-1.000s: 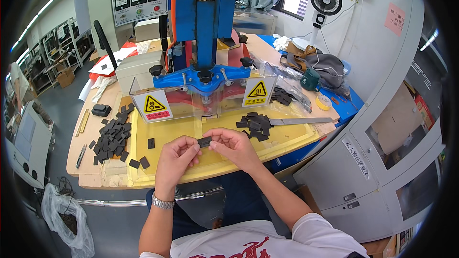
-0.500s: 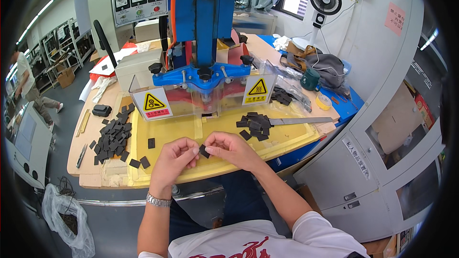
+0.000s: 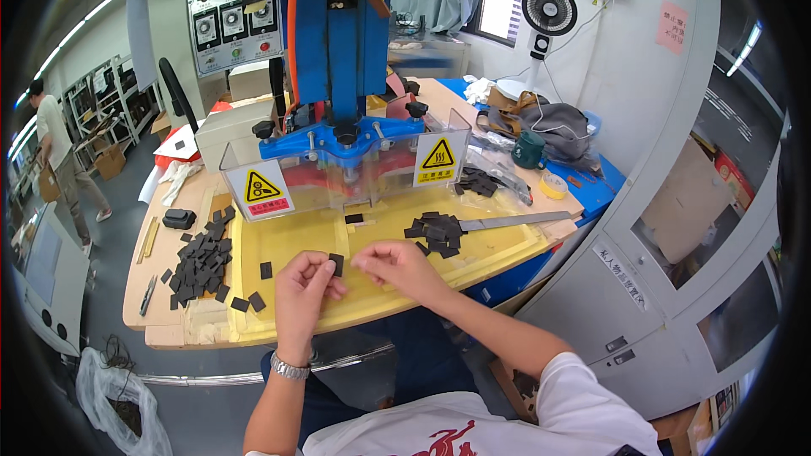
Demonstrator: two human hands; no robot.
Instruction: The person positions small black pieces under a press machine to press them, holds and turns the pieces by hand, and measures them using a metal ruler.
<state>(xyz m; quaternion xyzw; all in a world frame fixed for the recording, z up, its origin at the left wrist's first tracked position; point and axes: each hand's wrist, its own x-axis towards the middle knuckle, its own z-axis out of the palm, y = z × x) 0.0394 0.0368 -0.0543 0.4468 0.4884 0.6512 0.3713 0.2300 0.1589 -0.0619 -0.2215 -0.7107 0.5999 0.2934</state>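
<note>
A small black rectangular piece [image 3: 337, 265] is pinched between the thumb and fingers of my left hand [image 3: 302, 289], above the yellow mat [image 3: 380, 297]. To the right, my right hand [image 3: 402, 271] is apart from the piece, thumb and fingertips pressed together. Whether anything thin is between them is too small to tell. Left of my hands lies a heap of similar black pieces [image 3: 203, 266], with a single loose piece [image 3: 266, 270] nearer. A smaller pile of black pieces [image 3: 438, 231] lies to the right. Another black piece [image 3: 354, 219] lies beneath the press's clear guard.
A blue press [image 3: 344, 139] with a clear guard [image 3: 317, 190] stands just beyond my hands. A metal ruler [image 3: 517, 220] touches the right pile. A pen-like knife [image 3: 148, 295] lies at the left. Grey cabinets [image 3: 608, 304] flank the right side. Someone [image 3: 55, 143] walks in the left background.
My right hand has come away from the black piece toward the right. The piece is now in my left hand alone, raised slightly. The whole view has shifted a little.
</note>
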